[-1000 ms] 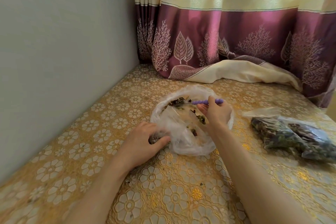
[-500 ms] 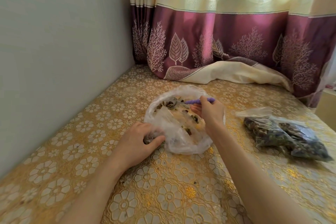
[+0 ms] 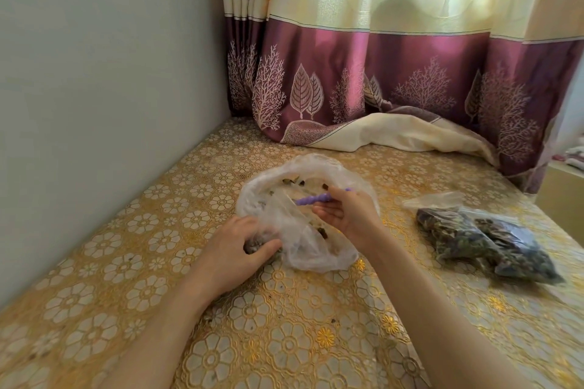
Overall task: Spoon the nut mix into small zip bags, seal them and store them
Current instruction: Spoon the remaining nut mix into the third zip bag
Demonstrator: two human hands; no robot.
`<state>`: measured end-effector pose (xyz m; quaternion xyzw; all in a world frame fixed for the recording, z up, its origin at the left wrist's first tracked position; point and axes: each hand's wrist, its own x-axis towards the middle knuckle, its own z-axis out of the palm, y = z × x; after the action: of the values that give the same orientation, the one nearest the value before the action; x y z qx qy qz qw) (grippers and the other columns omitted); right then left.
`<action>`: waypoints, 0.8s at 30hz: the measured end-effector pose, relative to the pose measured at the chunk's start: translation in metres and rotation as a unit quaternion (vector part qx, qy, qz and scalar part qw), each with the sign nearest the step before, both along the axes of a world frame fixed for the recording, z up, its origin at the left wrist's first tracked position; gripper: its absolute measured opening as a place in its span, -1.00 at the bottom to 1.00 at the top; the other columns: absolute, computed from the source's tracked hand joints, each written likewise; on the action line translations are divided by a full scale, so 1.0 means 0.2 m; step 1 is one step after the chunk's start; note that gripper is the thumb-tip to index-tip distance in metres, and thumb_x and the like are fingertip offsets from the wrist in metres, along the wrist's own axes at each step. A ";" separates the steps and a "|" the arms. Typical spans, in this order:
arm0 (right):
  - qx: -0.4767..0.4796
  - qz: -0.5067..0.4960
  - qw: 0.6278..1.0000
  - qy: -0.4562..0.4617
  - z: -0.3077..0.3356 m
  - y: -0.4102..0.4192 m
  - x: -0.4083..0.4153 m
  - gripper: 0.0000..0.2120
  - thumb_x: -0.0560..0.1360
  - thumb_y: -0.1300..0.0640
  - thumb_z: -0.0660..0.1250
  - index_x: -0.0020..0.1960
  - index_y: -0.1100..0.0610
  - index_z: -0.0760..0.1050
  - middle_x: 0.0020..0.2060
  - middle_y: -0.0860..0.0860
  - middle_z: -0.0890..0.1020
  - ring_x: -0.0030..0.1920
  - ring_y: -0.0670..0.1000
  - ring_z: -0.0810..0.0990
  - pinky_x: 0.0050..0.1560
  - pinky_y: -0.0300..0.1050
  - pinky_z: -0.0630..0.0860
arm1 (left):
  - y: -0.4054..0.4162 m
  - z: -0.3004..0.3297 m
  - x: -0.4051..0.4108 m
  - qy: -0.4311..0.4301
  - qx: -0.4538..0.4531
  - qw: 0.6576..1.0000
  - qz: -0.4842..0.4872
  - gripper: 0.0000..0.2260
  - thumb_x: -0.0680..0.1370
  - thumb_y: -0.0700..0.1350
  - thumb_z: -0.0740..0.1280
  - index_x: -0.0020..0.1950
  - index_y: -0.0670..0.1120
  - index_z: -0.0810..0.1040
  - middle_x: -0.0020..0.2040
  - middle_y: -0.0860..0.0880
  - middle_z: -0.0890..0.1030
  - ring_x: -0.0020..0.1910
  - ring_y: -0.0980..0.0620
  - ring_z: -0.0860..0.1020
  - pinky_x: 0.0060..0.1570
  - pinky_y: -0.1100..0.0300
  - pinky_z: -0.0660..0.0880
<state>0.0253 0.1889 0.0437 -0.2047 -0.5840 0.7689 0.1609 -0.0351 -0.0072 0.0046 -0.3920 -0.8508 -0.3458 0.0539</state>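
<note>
While the left hand (image 3: 235,251) pinches the clear bag's (image 3: 303,221) edge, the right hand (image 3: 349,215) grips a purple spoon (image 3: 313,199) over it.

Running single head view only, so nothing is overlapping with second camera. I'm looking forward and down from wearer's head, wide-angle, edges bending. Near: both forearms reaching in from bottom, table (image 3: 284,341) filling lower frame. Farther: wall (image 3: 94,88) closing left side, curtain (image 3: 395,66) facing me across back.
</note>
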 end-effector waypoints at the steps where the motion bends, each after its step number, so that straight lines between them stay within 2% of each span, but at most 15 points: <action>1: -0.026 -0.001 1.000 -0.002 0.00 0.00 0.01 -0.72 0.57 0.31 0.15 -0.27 0.31 0.50 -0.25 0.23 0.69 -0.36 0.01 0.63 -0.28 -0.22 0.61 | 0.00 0.00 0.00 -0.006 0.007 1.000 -0.004 -0.74 0.50 0.13 0.30 0.11 0.04 0.57 0.02 0.19 0.50 0.08 0.18 0.38 -0.01 0.29 0.25; 5: -0.083 -0.036 0.996 -0.002 0.01 0.02 0.03 -0.74 0.58 0.32 0.14 -0.25 0.30 0.47 -0.33 0.22 0.68 -0.45 -0.02 0.63 -0.39 -0.27 0.59 | -0.01 0.01 0.00 -0.038 0.029 0.999 -0.011 -0.75 0.47 0.10 0.35 0.09 0.05 0.60 0.04 0.22 0.48 0.07 0.22 0.37 0.03 0.28 0.27; 9: -0.093 -0.068 0.993 0.008 0.04 0.05 0.07 -0.69 0.61 0.25 0.13 -0.26 0.30 0.48 -0.39 0.18 0.67 -0.48 -0.05 0.61 -0.44 -0.29 0.55 | -0.01 0.01 -0.01 -0.066 0.066 0.996 -0.011 -0.79 0.43 0.06 0.41 -0.04 -0.03 0.62 0.01 0.08 0.46 0.02 0.12 0.43 -0.01 0.26 0.39; 11: -0.089 -0.083 0.992 0.018 0.06 0.07 0.10 -0.66 0.61 0.24 0.14 -0.30 0.30 0.48 -0.41 0.18 0.67 -0.49 -0.04 0.60 -0.46 -0.29 0.55 | -0.01 0.01 0.00 -0.081 0.085 0.993 -0.009 -0.76 0.37 0.11 0.40 -0.11 -0.03 0.62 -0.02 0.05 0.45 -0.02 0.09 0.44 -0.05 0.28 0.40; 15: -0.049 -0.116 0.991 0.032 0.13 0.10 0.17 -0.66 0.61 0.21 0.18 -0.29 0.30 0.51 -0.50 0.10 0.62 -0.51 -0.05 0.60 -0.47 -0.30 0.54 | -0.02 0.03 0.00 -0.119 0.103 0.988 0.005 -0.58 0.25 0.27 0.32 -0.15 -0.04 0.61 -0.02 0.05 0.47 -0.04 0.07 0.47 -0.04 0.19 0.42; 18: 0.008 -0.124 0.992 0.036 0.19 0.11 0.21 -0.72 0.60 0.17 0.20 -0.21 0.30 0.52 -0.49 0.07 0.62 -0.50 -0.07 0.59 -0.48 -0.31 0.51 | -0.02 0.03 0.00 -0.131 0.105 0.986 0.011 -0.66 0.25 0.26 0.32 -0.20 0.02 0.59 -0.03 0.10 0.47 -0.04 0.11 0.48 -0.06 0.23 0.40; 22: 0.069 -0.103 0.990 0.068 0.28 0.08 0.27 -0.70 0.60 0.16 0.22 -0.24 0.28 0.53 -0.45 0.09 0.63 -0.47 -0.06 0.58 -0.47 -0.31 0.49 | -0.02 0.03 -0.01 -0.142 0.102 0.984 0.024 -0.81 0.36 0.13 0.40 -0.18 0.04 0.60 0.06 0.06 0.51 0.06 0.04 0.47 0.05 0.13 0.39; 24: 0.099 -0.083 0.988 0.086 0.32 0.03 0.29 -0.71 0.59 0.16 0.23 -0.23 0.29 0.55 -0.42 0.10 0.63 -0.45 -0.05 0.57 -0.45 -0.30 0.49 | -0.02 0.02 -0.01 -0.140 0.110 0.984 0.021 -0.87 0.40 0.07 0.40 -0.15 0.05 0.59 0.01 0.09 0.53 0.02 0.06 0.47 -0.05 0.23 0.35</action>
<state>0.0823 0.1958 0.1068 -0.1685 -0.6224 0.7059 0.2931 -0.0374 -0.0111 0.0094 -0.3134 -0.8147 -0.4876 -0.0162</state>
